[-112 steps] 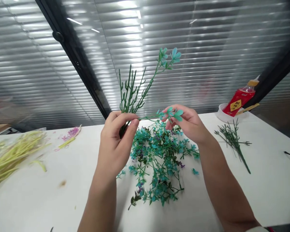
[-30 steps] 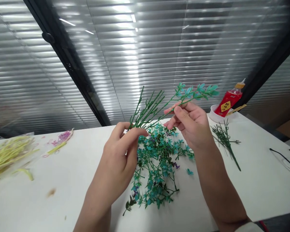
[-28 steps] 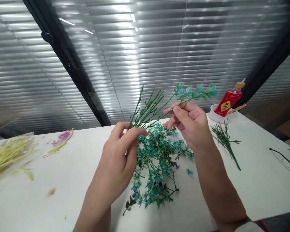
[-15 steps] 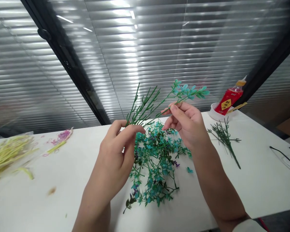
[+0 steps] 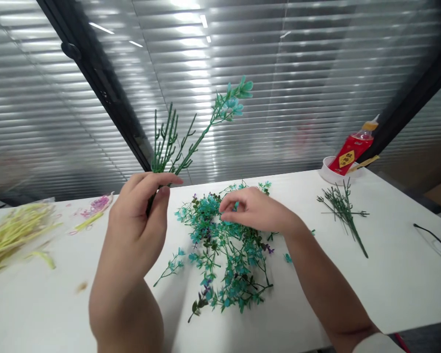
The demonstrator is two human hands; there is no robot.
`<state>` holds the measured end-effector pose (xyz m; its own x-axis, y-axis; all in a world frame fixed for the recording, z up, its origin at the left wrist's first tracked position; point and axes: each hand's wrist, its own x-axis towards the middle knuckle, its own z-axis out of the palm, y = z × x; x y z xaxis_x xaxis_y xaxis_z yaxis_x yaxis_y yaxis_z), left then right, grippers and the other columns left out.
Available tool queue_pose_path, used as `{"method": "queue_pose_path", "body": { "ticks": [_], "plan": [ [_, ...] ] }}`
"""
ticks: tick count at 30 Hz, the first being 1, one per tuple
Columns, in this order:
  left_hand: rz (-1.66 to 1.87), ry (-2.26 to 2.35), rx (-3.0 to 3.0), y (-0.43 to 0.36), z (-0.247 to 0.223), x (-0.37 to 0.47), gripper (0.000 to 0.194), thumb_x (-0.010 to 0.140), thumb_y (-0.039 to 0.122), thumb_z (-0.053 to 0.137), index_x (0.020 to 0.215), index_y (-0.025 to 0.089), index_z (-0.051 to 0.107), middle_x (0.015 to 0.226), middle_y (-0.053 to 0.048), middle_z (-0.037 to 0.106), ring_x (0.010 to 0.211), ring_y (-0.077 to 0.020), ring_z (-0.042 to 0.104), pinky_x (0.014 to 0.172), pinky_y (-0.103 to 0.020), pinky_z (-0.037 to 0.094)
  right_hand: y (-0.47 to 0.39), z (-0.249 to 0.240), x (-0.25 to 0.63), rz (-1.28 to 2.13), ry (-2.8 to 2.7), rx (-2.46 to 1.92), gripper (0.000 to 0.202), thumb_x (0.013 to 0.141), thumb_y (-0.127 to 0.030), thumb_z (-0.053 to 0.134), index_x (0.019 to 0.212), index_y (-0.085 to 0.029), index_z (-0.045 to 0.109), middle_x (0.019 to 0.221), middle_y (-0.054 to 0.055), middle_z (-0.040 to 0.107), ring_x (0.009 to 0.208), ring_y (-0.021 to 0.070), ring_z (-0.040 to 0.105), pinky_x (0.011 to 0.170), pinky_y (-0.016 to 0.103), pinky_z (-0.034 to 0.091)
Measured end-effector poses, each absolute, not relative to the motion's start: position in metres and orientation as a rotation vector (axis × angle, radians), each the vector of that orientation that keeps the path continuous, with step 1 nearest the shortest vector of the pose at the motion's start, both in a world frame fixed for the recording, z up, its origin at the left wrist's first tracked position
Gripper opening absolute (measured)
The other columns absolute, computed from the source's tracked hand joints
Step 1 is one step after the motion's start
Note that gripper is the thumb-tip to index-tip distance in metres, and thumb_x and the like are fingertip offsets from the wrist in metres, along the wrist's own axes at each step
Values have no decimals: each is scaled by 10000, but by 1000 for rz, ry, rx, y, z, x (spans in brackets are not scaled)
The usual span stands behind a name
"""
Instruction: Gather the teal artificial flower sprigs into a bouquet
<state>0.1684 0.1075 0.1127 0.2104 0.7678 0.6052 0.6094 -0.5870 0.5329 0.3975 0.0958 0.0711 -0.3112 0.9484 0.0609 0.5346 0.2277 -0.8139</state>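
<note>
My left hand (image 5: 137, 220) is closed around a bunch of artificial green stems (image 5: 169, 142), raised above the table on the left. Most of the stems are bare twigs. One branch leaning right carries turquoise leaves (image 5: 231, 103) at its end. My right hand (image 5: 252, 208) is over a pile of turquoise and green artificial leaf sprigs (image 5: 238, 264) with some purple bits. Its fingers are loosely curved, thumb and forefinger slightly apart, and nothing shows between them. One loose sprig (image 5: 172, 267) lies left of the pile.
Another bare green stem (image 5: 347, 215) lies on the white table (image 5: 400, 289) at right. Behind it a red-labelled bottle (image 5: 355, 152) leans in a white bowl (image 5: 329, 171). Yellow strips (image 5: 18, 230) and a pink-purple bundle (image 5: 97, 205) lie at left. Blinds (image 5: 308, 98) stand behind the table.
My left hand has moved left with the stem bunch, now held more upright. My right hand has left the leafy branch and moved down and left to the pile.
</note>
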Motion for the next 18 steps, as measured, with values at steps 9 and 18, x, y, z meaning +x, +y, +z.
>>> {"method": "queue_pose_path", "body": {
  "ticks": [9, 18],
  "plan": [
    [1182, 1378, 2287, 112, 109, 164, 257, 966, 263, 418, 1103, 307, 631, 836, -12, 572, 722, -173, 541, 667, -326, 422, 122, 26, 343, 617, -2534, -2065, 130, 808, -30, 611, 852, -108, 706, 836, 152, 708, 745, 243, 690, 596, 308, 482],
    [1195, 1275, 2135, 120, 100, 164, 231, 957, 311, 493, 1179, 324, 429, 1044, -14, 564, 612, -110, 513, 538, -269, 424, 130, 18, 338, 569, -2563, -2097, 91, 823, -56, 625, 832, -128, 681, 856, 132, 708, 774, 232, 696, 683, 330, 532]
  ]
}}
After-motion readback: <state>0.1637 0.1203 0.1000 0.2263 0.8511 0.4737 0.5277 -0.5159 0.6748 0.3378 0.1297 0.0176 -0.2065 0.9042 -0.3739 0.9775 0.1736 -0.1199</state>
